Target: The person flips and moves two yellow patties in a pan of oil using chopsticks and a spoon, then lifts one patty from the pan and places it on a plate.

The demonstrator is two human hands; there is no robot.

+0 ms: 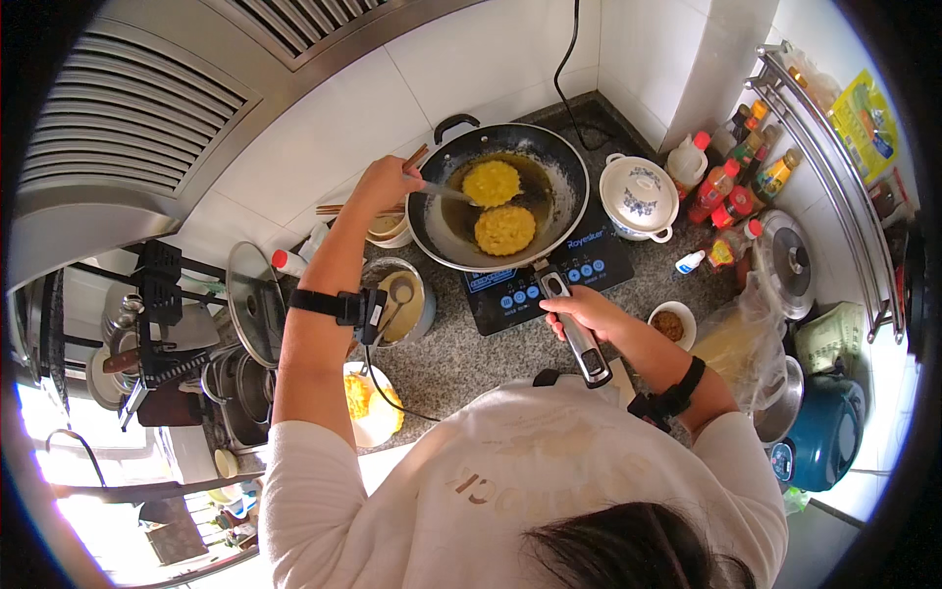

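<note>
A black wok (pixel 570 177) holds two yellow fritters in shallow oil. The far fritter (pixel 491 184) and the near fritter (pixel 505 230) lie nearly touching. My right hand (pixel 585 313) grips the wok's metal-and-black handle (pixel 578 340). At the wok's left rim, my left hand (pixel 386 184) holds a thin greyish utensil (pixel 445 191), its tip at the edge of the far fritter. Brown stick ends (pixel 416 156) jut above that hand; whether they belong to the same utensil I cannot tell. Under the wok sits a black induction cooktop (pixel 515 313).
Left of the wok stands a pot of batter (pixel 390 331) with a ladle (pixel 401 294). Nearer me is a plate (pixel 375 431) with yellow food. On the right are a lidded white pot (pixel 639 195), a small bowl (pixel 688 324) and several sauce bottles (pixel 714 193). A range hood (pixel 272 88) overhangs upper left.
</note>
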